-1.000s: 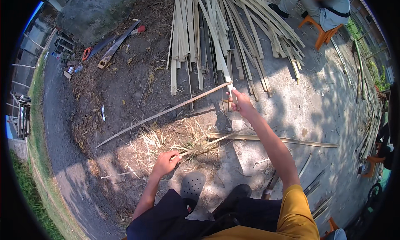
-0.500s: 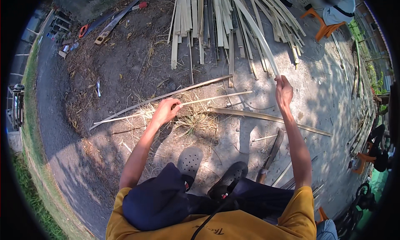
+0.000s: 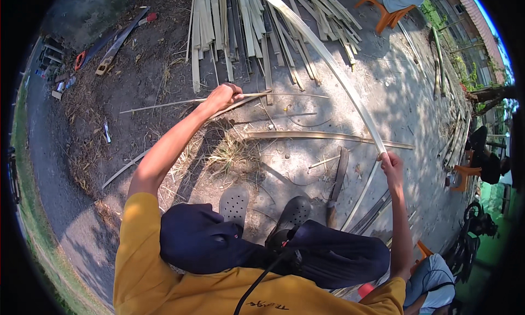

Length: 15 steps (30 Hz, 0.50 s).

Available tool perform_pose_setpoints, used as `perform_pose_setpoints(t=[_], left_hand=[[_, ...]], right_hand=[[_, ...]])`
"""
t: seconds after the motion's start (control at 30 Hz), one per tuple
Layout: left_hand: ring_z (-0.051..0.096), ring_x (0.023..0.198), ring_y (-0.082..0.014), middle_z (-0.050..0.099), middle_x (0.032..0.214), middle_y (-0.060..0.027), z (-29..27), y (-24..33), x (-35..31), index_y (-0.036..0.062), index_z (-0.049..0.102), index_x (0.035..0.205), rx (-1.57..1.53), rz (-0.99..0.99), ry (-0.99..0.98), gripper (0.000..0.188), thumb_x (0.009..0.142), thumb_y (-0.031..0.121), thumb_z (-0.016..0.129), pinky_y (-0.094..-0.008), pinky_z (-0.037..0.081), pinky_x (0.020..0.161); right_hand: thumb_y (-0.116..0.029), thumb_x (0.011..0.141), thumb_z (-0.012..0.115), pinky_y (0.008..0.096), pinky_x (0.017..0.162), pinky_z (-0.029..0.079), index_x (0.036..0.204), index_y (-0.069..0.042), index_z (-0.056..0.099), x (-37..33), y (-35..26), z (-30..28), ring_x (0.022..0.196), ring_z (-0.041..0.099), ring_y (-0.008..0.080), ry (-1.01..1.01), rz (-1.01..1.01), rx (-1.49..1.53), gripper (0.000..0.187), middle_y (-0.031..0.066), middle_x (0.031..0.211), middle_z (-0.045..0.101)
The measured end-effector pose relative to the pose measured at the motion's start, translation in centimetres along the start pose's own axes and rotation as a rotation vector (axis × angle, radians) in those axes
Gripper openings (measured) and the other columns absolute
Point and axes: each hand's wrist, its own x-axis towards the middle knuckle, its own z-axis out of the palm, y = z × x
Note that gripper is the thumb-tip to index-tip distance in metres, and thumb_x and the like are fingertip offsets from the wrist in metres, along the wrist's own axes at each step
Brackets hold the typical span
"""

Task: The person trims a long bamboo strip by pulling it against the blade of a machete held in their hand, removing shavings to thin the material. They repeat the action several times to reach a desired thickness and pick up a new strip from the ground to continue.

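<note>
My left hand is closed around a thin bamboo strip, held out in front of me and pointing left and right. Beneath that forearm a longer bamboo strip lies on the ground. My right hand grips the near end of a long pale bamboo slat, which curves up and away to the top edge, where its far end is out of view. Between my hands a flat brown slat lies across the ground. Near my right shoe is a long-bladed machete.
A fanned pile of bamboo slats lies ahead. Two saws, one a wooden-handled handsaw, rest at far left. A tuft of dry grass grows before my shoes. People sit by orange stools at right. More poles lie beyond.
My left hand has moved forward with the thin strip. My right hand has come nearer and slightly right, drawing the long slat closer. The head view has shifted right.
</note>
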Motion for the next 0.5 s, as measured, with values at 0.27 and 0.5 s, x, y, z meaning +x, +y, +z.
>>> perform_pose_setpoints(t=[0.27,0.5], left_hand=[[0.055,0.114,-0.0310,0.057,0.120,-0.0133,7.0,8.3,4.0,0.0061,0.064,0.125,0.638,0.129,-0.113,0.053,0.087,0.041,0.077,-0.0420,0.046,0.091],[0.072,0.099,-0.0330,0.073,0.095,-0.0169,15.7,8.0,0.2,0.0039,0.070,0.101,0.436,-0.003,-0.633,0.017,0.089,0.017,0.067,-0.0464,0.059,0.081]], right_hand=[[-0.025,0.091,0.081,0.0258,0.054,0.028,0.076,-0.003,0.065,-11.0,5.9,0.7,0.063,0.039,0.0015,-0.079,0.131,0.073,0.032,-0.0090,0.069,0.048],[-0.025,0.091,0.081,0.0251,0.055,0.028,0.082,-0.002,0.069,-15.0,8.1,1.0,0.063,0.039,0.0018,0.057,0.216,-0.020,0.028,-0.0097,0.069,0.049]])
